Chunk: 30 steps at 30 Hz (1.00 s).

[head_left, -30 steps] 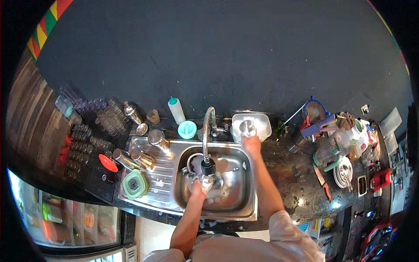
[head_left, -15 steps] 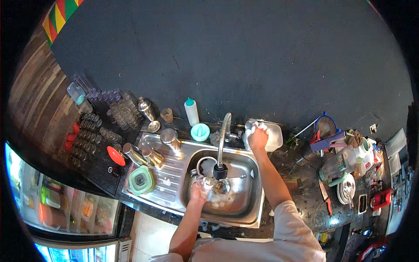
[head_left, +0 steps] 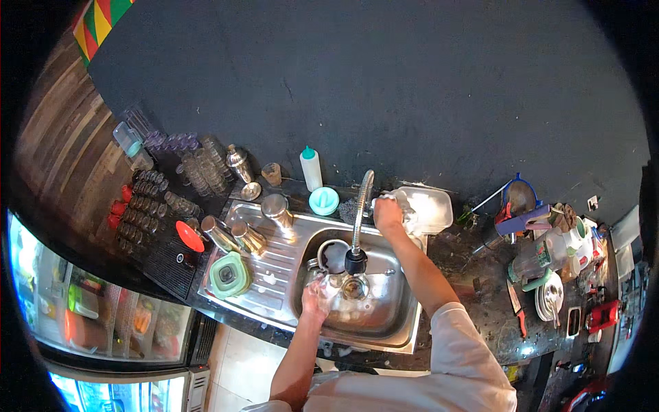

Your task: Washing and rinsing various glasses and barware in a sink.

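Note:
Over the left part of the steel sink, my left hand is closed round a wet, clear glass. A metal cup with a handle lies in the sink just beyond it, and another clear glass sits near the drain. My right hand is closed by the tap, at the left edge of a clear plastic tub. A bit of a white soapy wad shows at its fingers; whether it is sponge or cloth I cannot tell. The flexible tap hangs between my arms.
Metal shaker cups and a green-lidded container stand on the drainboard. Behind are a squeeze bottle and a turquoise lid. Rows of glasses stand left. A knife and stacked plates lie right.
My right hand has moved left, from over the plastic tub to its edge by the tap. My left hand still holds the glass over the sink. The view has shifted slightly.

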Motion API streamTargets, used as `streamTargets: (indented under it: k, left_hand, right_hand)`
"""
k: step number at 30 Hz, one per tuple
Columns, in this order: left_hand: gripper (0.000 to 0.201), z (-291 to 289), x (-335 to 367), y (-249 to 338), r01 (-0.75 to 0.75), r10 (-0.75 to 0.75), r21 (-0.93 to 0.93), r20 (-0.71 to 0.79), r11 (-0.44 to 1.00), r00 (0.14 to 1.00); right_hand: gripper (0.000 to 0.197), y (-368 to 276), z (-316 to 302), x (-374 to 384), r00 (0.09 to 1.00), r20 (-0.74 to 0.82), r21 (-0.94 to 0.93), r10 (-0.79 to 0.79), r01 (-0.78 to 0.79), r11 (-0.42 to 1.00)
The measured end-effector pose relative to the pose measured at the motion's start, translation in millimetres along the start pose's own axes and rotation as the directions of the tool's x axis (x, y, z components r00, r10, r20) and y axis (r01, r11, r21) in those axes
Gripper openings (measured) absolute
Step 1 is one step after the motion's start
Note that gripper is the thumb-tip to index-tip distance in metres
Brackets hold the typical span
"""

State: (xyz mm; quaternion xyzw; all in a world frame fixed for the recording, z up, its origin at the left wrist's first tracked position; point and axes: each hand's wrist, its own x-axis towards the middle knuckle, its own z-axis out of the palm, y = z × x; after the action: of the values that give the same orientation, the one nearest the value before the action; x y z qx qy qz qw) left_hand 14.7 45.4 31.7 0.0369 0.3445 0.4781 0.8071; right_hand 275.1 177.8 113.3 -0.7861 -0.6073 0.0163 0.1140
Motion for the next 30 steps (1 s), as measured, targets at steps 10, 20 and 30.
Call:
streamTargets:
  k: [10, 20, 30]
  left_hand:
    - [0.029, -1.7, 5.7, -0.7, -0.004, 0.01, -0.086, 0.065, 0.996, 0.998]
    - [0.027, 18.1, 28.9, -39.5, 0.121, -0.119, 0.007, 0.253, 0.993, 0.96]
    - [0.028, 14.0, 68.1, -92.6, 0.355, -0.355, 0.006, 0.066, 0.935, 0.932]
  right_hand:
    - [0.015, 7.6, 41.4, -38.2, 0.977, -0.104, -0.228, -0.186, 0.158, 0.961]
    - [0.02, 4.3, 87.2, -124.0, 0.936, 0.04, 0.793, 0.351, -0.243, 0.559]
    - [0.023, -25.5, 114.0, -214.1, 0.856, 0.414, 0.756, 0.309, -0.134, -0.641]
